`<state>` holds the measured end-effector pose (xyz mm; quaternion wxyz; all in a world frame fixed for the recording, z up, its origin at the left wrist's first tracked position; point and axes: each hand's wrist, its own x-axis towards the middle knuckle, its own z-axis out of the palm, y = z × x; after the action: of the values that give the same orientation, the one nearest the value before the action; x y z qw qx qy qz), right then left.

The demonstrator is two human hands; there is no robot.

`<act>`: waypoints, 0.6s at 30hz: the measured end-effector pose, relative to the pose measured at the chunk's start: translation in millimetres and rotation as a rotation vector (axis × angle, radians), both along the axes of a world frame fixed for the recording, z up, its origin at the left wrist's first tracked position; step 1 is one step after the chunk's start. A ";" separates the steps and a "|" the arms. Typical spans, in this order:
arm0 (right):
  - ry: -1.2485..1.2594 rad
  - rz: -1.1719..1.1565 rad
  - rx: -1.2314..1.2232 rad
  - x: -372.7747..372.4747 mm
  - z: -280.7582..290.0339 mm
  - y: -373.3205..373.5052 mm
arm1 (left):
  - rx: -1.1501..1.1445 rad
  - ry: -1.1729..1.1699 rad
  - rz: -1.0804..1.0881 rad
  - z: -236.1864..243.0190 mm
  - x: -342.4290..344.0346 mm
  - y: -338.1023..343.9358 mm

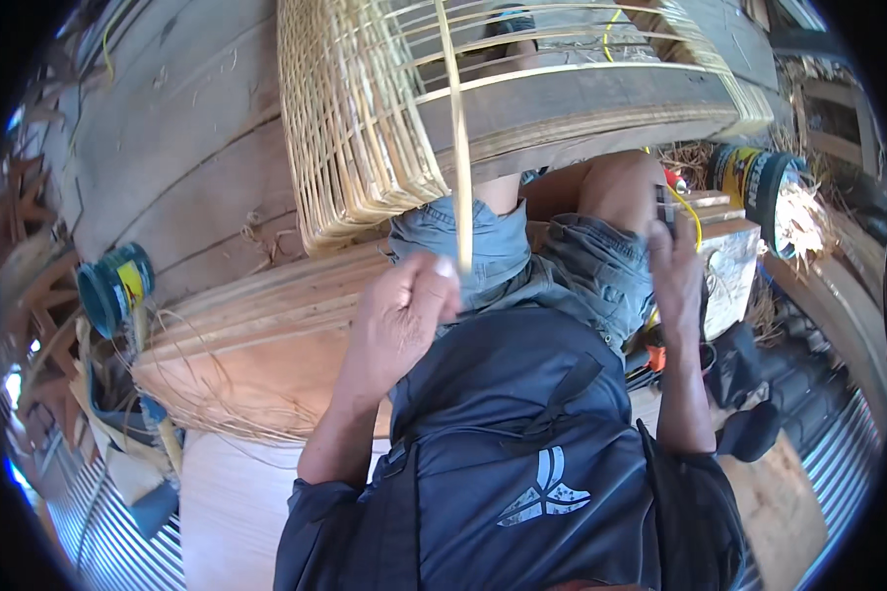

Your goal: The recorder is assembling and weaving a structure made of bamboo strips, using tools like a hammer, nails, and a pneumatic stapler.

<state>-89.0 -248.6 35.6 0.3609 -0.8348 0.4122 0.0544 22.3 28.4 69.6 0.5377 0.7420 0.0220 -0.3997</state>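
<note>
Bamboo fills the head view: a half-woven basket of pale split strips (365, 118) rests tilted on the person's lap and against a rough grey wooden plank wall (168, 128). The left hand (399, 320) is raised in front of the chest, its fingers (442, 276) pinched shut on the lower end of a long thin pale bamboo strip (458, 148) that rises upright across the basket's open frame. The right hand (675, 271) sits beside the right knee, fingers curled around a small dark tool with a yellow cord (666, 205); the grip itself is partly hidden. A pale wooden block (734, 266) lies just beyond that hand. One blue and yellow tin can (113, 286) lies on its side at far left, another (754, 177) at upper right, well apart.
</note>
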 end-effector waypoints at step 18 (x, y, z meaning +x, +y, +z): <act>0.060 -0.419 -0.326 -196.7 -113.5 -24.7 | 0.608 -1.255 -0.416 -30.3 30.3 -77.7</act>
<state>-285.7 -273.4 -77.8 0.2126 -0.7763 0.5900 -0.0638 52.6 -49.3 39.3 0.1319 0.9370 -0.3219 0.0312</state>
